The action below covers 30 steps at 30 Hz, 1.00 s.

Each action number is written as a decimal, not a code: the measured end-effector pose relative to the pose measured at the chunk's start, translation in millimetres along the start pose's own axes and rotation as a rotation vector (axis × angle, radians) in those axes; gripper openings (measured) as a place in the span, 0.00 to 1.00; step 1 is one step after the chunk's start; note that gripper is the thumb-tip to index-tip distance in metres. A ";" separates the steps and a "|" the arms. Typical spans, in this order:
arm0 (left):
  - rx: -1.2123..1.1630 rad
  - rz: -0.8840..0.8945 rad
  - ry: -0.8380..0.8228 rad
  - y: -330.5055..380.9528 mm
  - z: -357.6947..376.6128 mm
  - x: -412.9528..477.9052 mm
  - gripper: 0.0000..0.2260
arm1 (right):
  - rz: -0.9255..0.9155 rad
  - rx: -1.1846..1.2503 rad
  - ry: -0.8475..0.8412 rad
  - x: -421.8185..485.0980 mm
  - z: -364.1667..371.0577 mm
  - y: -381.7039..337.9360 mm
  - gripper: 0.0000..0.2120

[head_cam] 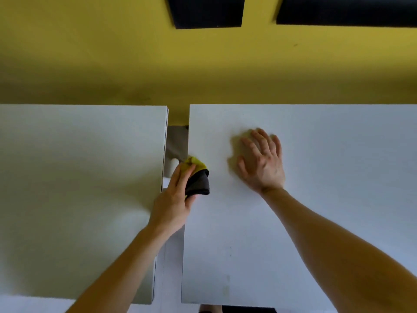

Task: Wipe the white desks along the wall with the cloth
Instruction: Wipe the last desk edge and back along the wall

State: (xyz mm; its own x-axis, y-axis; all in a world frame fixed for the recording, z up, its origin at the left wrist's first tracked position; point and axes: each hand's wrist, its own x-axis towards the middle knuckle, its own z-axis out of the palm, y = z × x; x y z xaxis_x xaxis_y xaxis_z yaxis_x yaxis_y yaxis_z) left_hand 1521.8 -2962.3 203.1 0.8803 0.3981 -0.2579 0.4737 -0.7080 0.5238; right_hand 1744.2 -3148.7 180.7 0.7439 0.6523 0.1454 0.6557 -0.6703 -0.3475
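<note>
- Benches take up the lower half of the view: two white tops side by side against a yellow wall [112,64], the left bench [79,177] and the right bench [327,154], with a narrow gap [177,141] between them.
- The cloth [198,181], yellow on one face and dark grey on the other, sits bunched at the left edge of the right bench. It is about midway between the far and near ends, and part of it hangs over the gap.
- The left hand [173,199] reaches in from the near side above the gap and grips the cloth, fingers curled over its top and thumb against its near side.
- The right hand [261,161] lies palm down on the right bench, to the right of the cloth and apart from it. Its fingers are straight and spread and hold nothing, and the fingertips look slightly blurred.
- Both forearms are bare and stretch from the near edge toward the wall.
- Down in the gap a grey surface shows, with a small pale rounded thing just beyond the cloth; I cannot tell what it is.
- A dark panel [207,12] sits on the wall at the far top, roughly above the gap, and a second dark panel [347,10] sits farther right. Both are cut off by the frame.
- A few faint marks show on the near part of the right bench.
</note>
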 end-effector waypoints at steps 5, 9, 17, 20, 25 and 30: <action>0.100 -0.025 0.070 50.4 -63.9 41.0 0.34 | 0.058 0.214 -0.007 -0.2 -3.0 3.0 0.23; -0.082 0.066 -0.047 125.6 -91.4 83.0 0.39 | 0.461 0.574 0.055 20.4 -44.2 -10.2 0.20; 0.054 -0.055 0.278 70.6 -6.7 65.8 0.24 | 0.044 0.090 -0.154 35.0 -2.5 -33.7 0.32; 0.197 0.037 0.300 51.6 36.4 49.0 0.25 | -0.034 -0.018 -0.127 27.0 6.7 -26.3 0.36; 0.236 0.082 0.417 53.1 52.5 42.9 0.28 | -0.093 -0.248 -0.142 34.1 -18.1 33.3 0.38; 0.254 0.078 0.424 49.5 56.5 47.3 0.28 | 0.168 -0.212 -0.069 112.4 -6.1 39.3 0.31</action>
State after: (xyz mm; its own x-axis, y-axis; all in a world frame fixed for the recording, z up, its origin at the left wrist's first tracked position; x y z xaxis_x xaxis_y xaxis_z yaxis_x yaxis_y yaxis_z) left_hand 1588.4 -3011.5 171.0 0.8503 0.5031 0.1545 0.4447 -0.8438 0.3003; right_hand 1854.4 -3103.9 189.1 0.8389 0.5431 0.0362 0.5414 -0.8256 -0.1588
